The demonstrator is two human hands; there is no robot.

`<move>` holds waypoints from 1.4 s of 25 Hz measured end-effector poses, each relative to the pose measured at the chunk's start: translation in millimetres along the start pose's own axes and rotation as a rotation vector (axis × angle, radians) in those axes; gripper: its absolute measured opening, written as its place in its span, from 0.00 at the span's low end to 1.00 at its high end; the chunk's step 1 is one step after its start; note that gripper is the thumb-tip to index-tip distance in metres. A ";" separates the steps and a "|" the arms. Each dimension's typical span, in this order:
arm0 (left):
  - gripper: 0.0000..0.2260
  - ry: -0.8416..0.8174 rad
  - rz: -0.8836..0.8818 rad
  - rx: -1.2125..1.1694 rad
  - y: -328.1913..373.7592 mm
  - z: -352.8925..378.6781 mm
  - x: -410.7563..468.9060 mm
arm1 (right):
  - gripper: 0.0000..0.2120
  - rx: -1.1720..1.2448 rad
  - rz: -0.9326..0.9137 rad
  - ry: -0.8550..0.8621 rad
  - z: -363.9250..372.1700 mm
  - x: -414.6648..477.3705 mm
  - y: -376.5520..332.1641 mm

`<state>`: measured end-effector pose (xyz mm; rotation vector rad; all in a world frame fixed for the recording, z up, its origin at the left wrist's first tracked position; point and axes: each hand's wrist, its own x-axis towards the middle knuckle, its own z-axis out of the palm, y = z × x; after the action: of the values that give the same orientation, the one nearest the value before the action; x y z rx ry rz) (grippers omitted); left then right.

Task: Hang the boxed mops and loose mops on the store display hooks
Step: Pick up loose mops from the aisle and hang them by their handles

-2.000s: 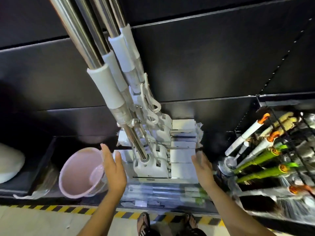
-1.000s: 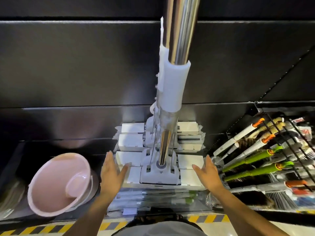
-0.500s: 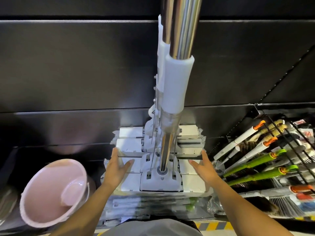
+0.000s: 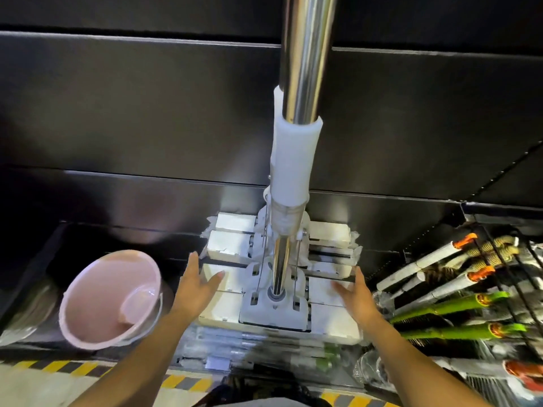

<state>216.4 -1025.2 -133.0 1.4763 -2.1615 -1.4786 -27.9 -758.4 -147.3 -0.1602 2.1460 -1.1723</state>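
Note loose mops (image 4: 293,160) hanging against the black panel (image 4: 132,113), front mop head (image 4: 274,314) lowest. Record left hand (image 4: 195,292) just left of that head and right hand (image 4: 354,298) just right of it, fingers of both spread and loose, gripping nothing; cannot tell contact. Expect trouble from an uneven push on the head: poles swinging, a hook above (out of view) unseating, or a knock to the pink basin (image 4: 108,298) left of the head.

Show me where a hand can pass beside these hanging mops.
Widest gap: the dark shelf between the pink plastic bucket and the white flat mop heads, where the left hand is. Crowded: the right hand side, against green- and white-handled brushes.
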 end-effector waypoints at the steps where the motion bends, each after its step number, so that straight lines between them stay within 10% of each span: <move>1: 0.42 0.035 -0.026 0.005 -6.1 1.8 -6.2 | 0.37 -0.029 -0.020 0.031 -0.6 -2.7 1.9; 10: 0.33 0.230 0.050 0.178 -53.6 17.0 -74.4 | 0.29 -0.248 -0.081 0.013 -19.5 -25.9 35.0; 35: 0.34 -0.003 0.254 0.315 -140.2 -112.0 -109.3 | 0.36 -0.233 0.046 0.489 107.2 -211.3 52.3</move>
<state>426.2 -1017.9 -141.9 1.2153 -2.5611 -1.0979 209.8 -716.9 -121.3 0.0851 2.6983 -1.0045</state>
